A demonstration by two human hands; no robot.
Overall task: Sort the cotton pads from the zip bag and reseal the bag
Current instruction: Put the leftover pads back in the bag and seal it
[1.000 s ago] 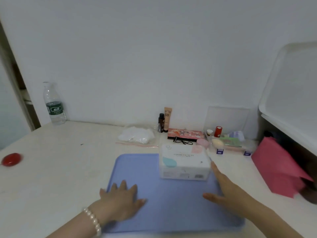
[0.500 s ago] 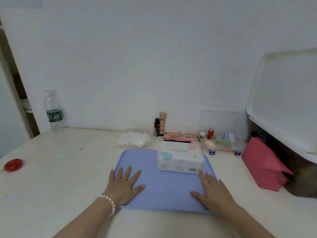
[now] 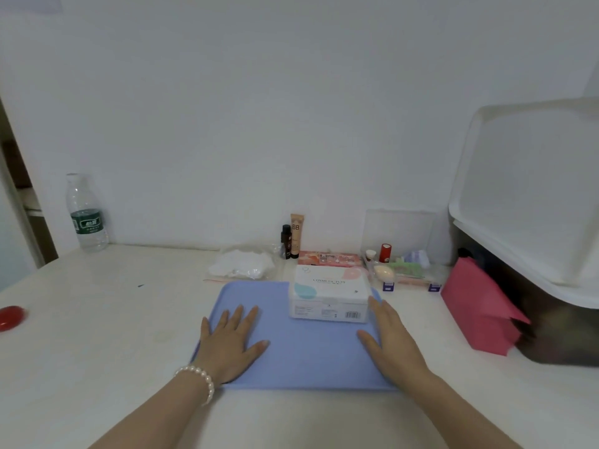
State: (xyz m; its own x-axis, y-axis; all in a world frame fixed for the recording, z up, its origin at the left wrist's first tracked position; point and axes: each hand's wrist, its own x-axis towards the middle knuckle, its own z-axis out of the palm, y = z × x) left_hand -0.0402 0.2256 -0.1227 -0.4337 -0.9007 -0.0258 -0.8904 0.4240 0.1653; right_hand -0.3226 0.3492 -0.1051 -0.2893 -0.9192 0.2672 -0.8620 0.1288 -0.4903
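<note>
Right hand (image 3: pixel 390 343) slid nearer the box (image 3: pixel 329 294), left hand (image 3: pixel 230 343) unmoved, both flat on blue mat (image 3: pixel 308 358), grips wide, holding nothing

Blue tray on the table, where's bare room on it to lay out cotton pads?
The flat blue plastic tray is bare between the left hand and right hand, in front of the white cosmetic puff box. Its far right corner is taken by that box. Behind it, bottles and the clear zip bag of pads crowd the wall.
</note>
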